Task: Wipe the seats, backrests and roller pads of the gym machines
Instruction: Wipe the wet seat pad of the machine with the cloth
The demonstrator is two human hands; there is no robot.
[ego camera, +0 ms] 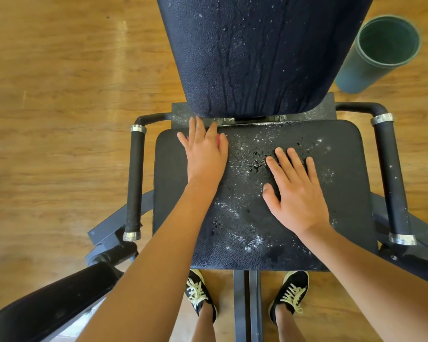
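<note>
A black padded seat (pixel 331 149) lies below me, speckled with white droplets and wet patches. Its dark backrest (pixel 252 53) rises at the top, streaked with runs of liquid. My left hand (pixel 205 151) lies flat at the seat's back left corner, fingers straight, pressing down on something pink (pixel 218 143) that shows only as a sliver under the fingers. My right hand (pixel 294 188) rests flat on the middle of the seat, fingers spread, holding nothing. A black roller pad (pixel 50 302) sticks out at the lower left.
Black side handles with metal rings flank the seat: the left handle (pixel 135 178) and the right handle (pixel 391 178). A green cylindrical bin (pixel 371 65) stands on the wooden floor at the top right. My two shoes show below the seat, either side of the frame's centre bar (pixel 247 307).
</note>
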